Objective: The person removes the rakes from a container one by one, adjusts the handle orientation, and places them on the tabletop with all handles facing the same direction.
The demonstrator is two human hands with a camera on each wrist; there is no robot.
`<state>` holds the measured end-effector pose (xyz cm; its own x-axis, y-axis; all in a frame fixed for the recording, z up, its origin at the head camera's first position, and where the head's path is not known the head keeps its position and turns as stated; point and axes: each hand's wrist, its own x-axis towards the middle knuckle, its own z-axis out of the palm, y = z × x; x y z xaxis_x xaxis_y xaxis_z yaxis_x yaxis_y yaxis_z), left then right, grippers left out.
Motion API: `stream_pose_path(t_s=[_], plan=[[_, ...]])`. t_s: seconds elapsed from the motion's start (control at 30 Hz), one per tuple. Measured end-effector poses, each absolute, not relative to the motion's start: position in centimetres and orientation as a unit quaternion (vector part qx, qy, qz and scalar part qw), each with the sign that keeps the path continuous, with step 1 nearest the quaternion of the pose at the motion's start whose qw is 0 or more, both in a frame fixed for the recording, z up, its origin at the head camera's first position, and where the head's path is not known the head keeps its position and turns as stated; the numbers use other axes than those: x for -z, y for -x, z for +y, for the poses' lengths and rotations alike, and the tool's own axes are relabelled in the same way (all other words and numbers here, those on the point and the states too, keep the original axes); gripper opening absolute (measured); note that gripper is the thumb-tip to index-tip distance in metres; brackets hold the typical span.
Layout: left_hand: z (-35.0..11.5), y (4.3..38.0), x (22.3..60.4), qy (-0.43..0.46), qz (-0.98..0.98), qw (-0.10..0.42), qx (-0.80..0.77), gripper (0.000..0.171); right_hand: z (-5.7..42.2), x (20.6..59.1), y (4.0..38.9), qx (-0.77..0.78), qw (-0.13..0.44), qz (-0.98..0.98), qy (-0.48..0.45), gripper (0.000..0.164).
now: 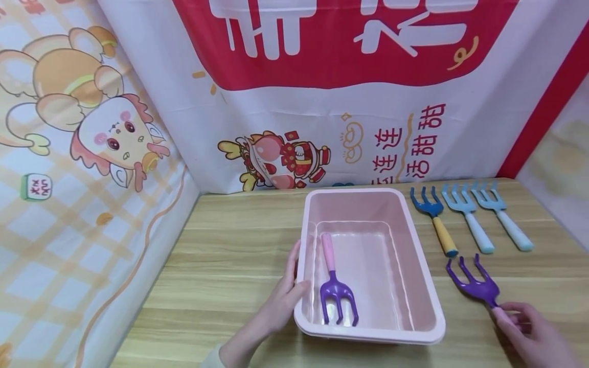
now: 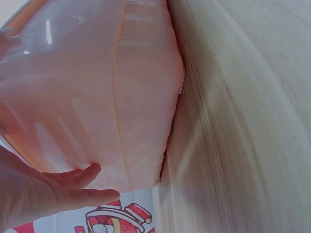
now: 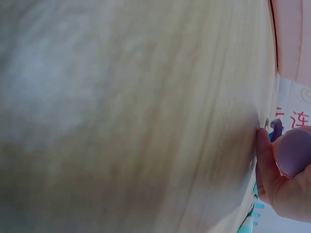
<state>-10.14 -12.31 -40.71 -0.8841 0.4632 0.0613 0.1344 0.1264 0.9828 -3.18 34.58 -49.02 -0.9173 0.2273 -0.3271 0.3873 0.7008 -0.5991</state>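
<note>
A pink plastic basin (image 1: 423, 286) stands on the table with a purple hand fork (image 1: 338, 290) lying inside, its pink handle toward the back. My left hand (image 1: 282, 301) holds the basin's left side, thumb over the rim and fingers along the outer wall. In the left wrist view those fingers (image 2: 87, 177) touch the wall (image 2: 73, 111). My right hand (image 1: 534, 332) grips the pink handle of a second purple hand fork (image 1: 478, 287), right of the basin, its tines pointing away from me. The right wrist view catches the rounded handle end (image 3: 294, 153) in that hand.
Behind the right hand lie a dark blue hand fork (image 1: 432, 209) with a yellow handle and two light blue hand forks (image 1: 465, 204), side by side. The wooden table (image 1: 221, 255) meets a printed cloth (image 1: 276, 112) at the back and another (image 1: 92, 204) on the left.
</note>
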Motion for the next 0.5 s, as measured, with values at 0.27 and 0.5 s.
stream_pose_path(t_s=[0.27, 0.5], plan=[[-12.27, 10.24, 40.61, -0.202, 0.738, 0.134, -0.629, 0.078, 33.37, 48.41, 3.91, 0.347, 0.140, 0.911, -0.176, 0.079], [-12.30, 10.22, 40.66, -0.208, 0.740, 0.134, -0.625, 0.078, 33.52, 48.34, 4.16, 0.327, 0.133, 0.923, -0.151, 0.075]])
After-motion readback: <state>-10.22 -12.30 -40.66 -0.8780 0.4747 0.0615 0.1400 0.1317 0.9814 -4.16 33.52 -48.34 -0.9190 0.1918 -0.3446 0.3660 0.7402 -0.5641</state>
